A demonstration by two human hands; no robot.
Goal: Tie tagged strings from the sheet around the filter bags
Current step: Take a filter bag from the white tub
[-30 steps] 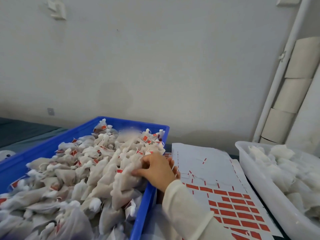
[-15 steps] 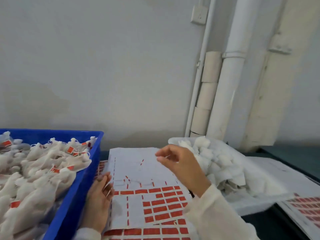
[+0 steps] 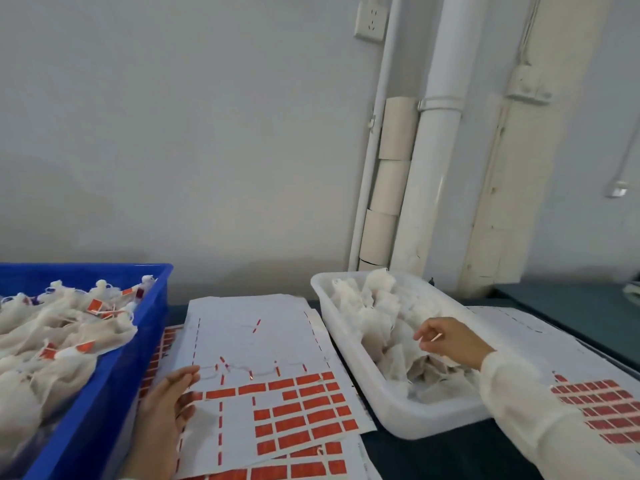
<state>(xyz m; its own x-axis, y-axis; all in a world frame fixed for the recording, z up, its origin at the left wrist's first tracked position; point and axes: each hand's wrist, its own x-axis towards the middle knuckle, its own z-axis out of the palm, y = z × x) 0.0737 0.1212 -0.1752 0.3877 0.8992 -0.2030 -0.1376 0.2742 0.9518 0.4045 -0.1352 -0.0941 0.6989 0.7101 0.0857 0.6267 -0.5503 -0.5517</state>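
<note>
The white sheet (image 3: 277,344) with rows of red tags lies flat in the middle. My left hand (image 3: 169,407) rests on its left edge, fingers fairly straight, touching the paper by a loose string. My right hand (image 3: 450,341) hovers over the untied white filter bags (image 3: 384,317) in the white tray (image 3: 349,337). Its fingertips pinch a thin red tag (image 3: 437,337) seen edge-on; the string itself is too fine to make out. Tied bags with red tags (image 3: 69,327) fill the blue crate (image 3: 152,344) on the left.
A second tag sheet (image 3: 588,403) lies right of the tray, partly under my right sleeve. More sheets sit stacked under the middle one. White pipes (image 3: 436,168) and paper rolls (image 3: 391,188) stand against the wall behind the tray.
My view has swung right. My left hand left the blue crate and came to the sheet's edge. My right hand moved from above the sheet to over the white tray.
</note>
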